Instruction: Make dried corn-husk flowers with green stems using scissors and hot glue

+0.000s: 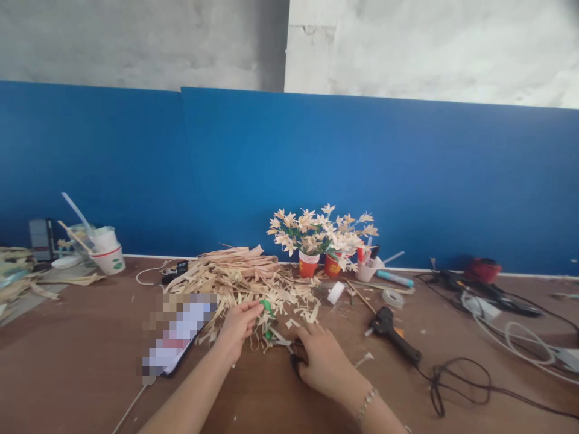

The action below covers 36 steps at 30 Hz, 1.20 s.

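My left hand [240,328] is closed in a pinch on a small green strip [266,308], whose exact material I cannot make out. Beside it, my right hand [323,355] lies over the black handles of a pair of scissors [283,341]; thumb and fingers are at the handles, partly hidden. The scissor blades point left, close to another bit of green below the strip. Just behind both hands spreads a heap of pale dried husk strips [230,271], with loose scraps around it.
A phone [181,337] lies left of my hands. Behind are pale flowers in red paper cups [309,264] and a tape roll [335,293]. To the right are a glue gun [393,334], another tape roll [392,298] and tangled cables [461,380]. A white cup [108,260] stands far left.
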Available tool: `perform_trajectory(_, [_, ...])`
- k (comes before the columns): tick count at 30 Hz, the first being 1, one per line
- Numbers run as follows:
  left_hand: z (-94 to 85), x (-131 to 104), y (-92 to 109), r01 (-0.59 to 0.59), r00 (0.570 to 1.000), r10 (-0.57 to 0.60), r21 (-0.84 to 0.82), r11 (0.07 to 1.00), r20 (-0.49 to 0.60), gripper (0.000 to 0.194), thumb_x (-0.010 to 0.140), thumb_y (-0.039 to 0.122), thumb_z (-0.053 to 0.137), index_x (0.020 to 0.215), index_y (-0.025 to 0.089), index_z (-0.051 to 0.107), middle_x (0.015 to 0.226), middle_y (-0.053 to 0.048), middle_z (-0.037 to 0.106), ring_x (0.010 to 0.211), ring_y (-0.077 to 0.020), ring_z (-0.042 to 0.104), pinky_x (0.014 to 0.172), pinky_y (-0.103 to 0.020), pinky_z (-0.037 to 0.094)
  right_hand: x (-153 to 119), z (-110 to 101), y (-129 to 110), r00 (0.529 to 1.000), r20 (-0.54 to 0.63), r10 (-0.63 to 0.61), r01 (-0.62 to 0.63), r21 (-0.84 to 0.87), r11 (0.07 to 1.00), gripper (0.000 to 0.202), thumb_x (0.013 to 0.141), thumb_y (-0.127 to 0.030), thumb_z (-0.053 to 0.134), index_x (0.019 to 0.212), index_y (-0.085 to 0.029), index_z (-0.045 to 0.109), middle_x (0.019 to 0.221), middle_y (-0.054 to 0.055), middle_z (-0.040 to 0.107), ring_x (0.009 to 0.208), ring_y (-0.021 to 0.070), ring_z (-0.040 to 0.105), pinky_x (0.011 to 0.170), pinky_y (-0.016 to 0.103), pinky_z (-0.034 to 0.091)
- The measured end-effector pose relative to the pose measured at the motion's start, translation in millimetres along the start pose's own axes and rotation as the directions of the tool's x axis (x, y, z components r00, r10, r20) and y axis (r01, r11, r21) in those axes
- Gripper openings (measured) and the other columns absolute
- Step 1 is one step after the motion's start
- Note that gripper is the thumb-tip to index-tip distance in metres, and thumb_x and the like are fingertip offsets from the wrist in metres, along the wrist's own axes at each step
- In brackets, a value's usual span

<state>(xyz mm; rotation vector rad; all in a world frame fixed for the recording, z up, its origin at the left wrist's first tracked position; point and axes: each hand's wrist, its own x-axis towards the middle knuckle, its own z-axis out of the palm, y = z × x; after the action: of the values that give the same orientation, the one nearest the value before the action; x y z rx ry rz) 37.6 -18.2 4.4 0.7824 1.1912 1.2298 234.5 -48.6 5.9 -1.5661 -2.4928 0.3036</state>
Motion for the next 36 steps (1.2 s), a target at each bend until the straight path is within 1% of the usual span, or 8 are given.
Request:
perform_trajectory(4, [-0.5,0,-2,0.030,0.996,-0.019,-0.121,0.992,0.089,0.025,0.055,0.023,0.072,0.074,0.013,0.059,0.059,0.005,0.048,0.039,-0.0002,0.029,0.035,-0.015,0.008,5,1,-1,0.999,0.011,0.042,-0.041,-0.118,0.992,0.035,0.061,-0.006,0.045,0.093,-0.016,0.056,0.093,0.009,0.058,0.089,0.0222,0.051,0.075,0.030,0.029])
perform_trajectory(7, [-0.3,-1,-1,0.061,0.992,-0.040,-0.174,0.983,0.121,0.022,0.057,0.022,0.072,0.071,0.013,0.057,0.059,0.006,0.047,0.038,0.0003,0.031,0.033,-0.014,0.008,6,-6,2,0.998,-0.026,0.063,-0.065,-0.085,0.994,0.038,0.062,-0.005,0.043,0.096,-0.017,0.056,0.097,0.009,0.057,0.086,0.0202,0.053,0.075,0.029,0.030])
perform_trajectory(13, [-0.5,-1,1,0.080,0.990,-0.048,-0.251,0.965,0.131,0.020,0.061,0.021,0.070,0.069,0.014,0.054,0.057,0.007,0.045,0.038,0.0004,0.035,0.031,-0.012,0.010,3,-15,19,0.997,0.004,0.077,-0.076,0.182,0.980,0.038,0.059,-0.017,0.054,0.096,-0.022,0.060,0.092,0.004,0.059,0.083,0.0186,0.054,0.072,0.026,0.035])
perform_trajectory(18, [-3.6,4,-1,0.051,0.998,-0.041,-0.278,0.959,0.040,0.022,0.060,0.019,0.071,0.074,0.014,0.054,0.062,0.006,0.047,0.039,0.0007,0.036,0.031,-0.012,0.010,6,-13,51,0.986,0.101,0.135,-0.166,0.412,0.896,0.029,0.059,-0.021,0.061,0.088,-0.019,0.065,0.077,0.003,0.064,0.069,0.0173,0.055,0.062,0.024,0.039])
perform_trajectory(22, [-5.5,7,-3,0.051,0.999,-0.052,-0.270,0.961,0.004,0.025,0.058,0.018,0.070,0.080,0.013,0.057,0.061,0.006,0.047,0.039,0.0000,0.036,0.032,-0.013,0.010,6,-14,67,0.978,0.181,0.102,-0.188,0.562,0.805,0.031,0.058,-0.029,0.067,0.086,-0.016,0.066,0.072,0.001,0.063,0.063,0.0150,0.054,0.057,0.022,0.040])
perform_trajectory(26, [-6.1,8,-5,0.041,0.999,-0.044,-0.210,0.977,-0.009,0.029,0.057,0.018,0.068,0.084,0.013,0.059,0.058,0.006,0.050,0.041,-0.0021,0.040,0.034,-0.014,0.013,8,-14,66,0.980,0.179,0.089,-0.189,0.690,0.699,0.032,0.059,-0.030,0.067,0.087,-0.016,0.063,0.071,0.000,0.061,0.064,0.0140,0.054,0.056,0.022,0.041])
perform_trajectory(31, [-2.1,3,-1,-0.060,0.995,0.063,-0.043,0.997,0.076,0.025,0.059,0.020,0.067,0.083,0.013,0.062,0.061,0.002,0.060,0.052,-0.0085,0.052,0.049,-0.018,0.035,17,-10,56,0.983,0.131,0.127,-0.176,0.869,0.463,0.041,0.064,-0.041,0.067,0.095,-0.015,0.057,0.064,-0.002,0.057,0.054,0.0089,0.049,0.049,0.020,0.037])
perform_trajectory(36, [8.7,-8,4,-0.168,0.982,0.160,0.077,0.983,0.102,0.023,0.056,0.023,0.068,0.076,0.014,0.064,0.068,-0.001,0.065,0.066,-0.0147,0.058,0.066,-0.025,0.041,19,-10,29,0.988,0.089,0.128,-0.119,0.961,0.249,0.043,0.057,-0.039,0.074,0.087,-0.018,0.050,0.059,-0.006,0.054,0.048,0.0061,0.047,0.044,0.016,0.033])
